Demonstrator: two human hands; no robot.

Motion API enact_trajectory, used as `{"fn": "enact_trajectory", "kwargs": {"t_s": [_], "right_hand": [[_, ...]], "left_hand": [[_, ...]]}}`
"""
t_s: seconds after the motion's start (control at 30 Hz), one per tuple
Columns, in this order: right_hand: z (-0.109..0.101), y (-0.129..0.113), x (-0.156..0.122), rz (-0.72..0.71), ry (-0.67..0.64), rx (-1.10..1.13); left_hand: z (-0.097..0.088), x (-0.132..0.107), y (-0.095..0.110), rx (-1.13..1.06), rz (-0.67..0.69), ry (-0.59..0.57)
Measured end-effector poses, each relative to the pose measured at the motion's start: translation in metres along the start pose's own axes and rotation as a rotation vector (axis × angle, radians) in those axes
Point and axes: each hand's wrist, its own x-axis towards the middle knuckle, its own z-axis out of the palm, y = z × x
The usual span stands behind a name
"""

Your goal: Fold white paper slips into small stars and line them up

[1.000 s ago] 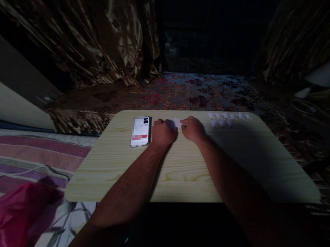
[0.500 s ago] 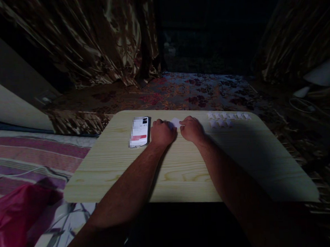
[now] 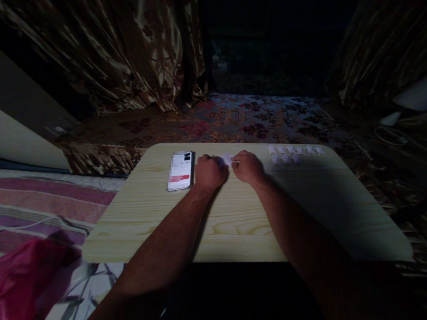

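Note:
Both my hands rest at the far middle of a pale wooden lap table (image 3: 239, 226). My left hand (image 3: 209, 172) and my right hand (image 3: 247, 166) are curled with their fingertips pinching a small white piece of paper (image 3: 227, 158) between them. A lit phone (image 3: 180, 170) lies flat just left of my left hand. To the right of my right hand, several small white folded paper pieces (image 3: 292, 154) sit in two rows near the table's far edge.
A patterned dark red cloth (image 3: 254, 119) covers the floor beyond the table, with shiny brown curtains (image 3: 120, 54) behind. A striped bedspread (image 3: 35, 204) and pink fabric (image 3: 22, 283) lie at the left. A white cable (image 3: 393, 137) is at the right.
Almost nothing differs. My hands stay on the small white paper with only slight finger shifts; the view has drifted a little.

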Motion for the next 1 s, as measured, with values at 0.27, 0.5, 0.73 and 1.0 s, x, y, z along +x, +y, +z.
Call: {"fn": "enact_trajectory", "kwargs": {"t_s": [0.27,0.5,0.73,1.0], "right_hand": [[0.002,0.003,0.0,-0.013,-0.01,0.029],[0.004,0.004,0.0,0.057,0.046,0.075],[0.007,0.009,0.003,0.122,0.076,0.12],[0.009,0.012,0.005,0.159,0.092,0.188]], "left_hand": [[0.004,0.002,-0.002,0.093,0.023,0.028],[0.005,0.001,-0.001,0.081,0.016,0.069],[0.001,0.001,0.0,0.019,-0.005,0.121],[-0.002,0.005,-0.002,-0.245,-0.086,0.178]]}}
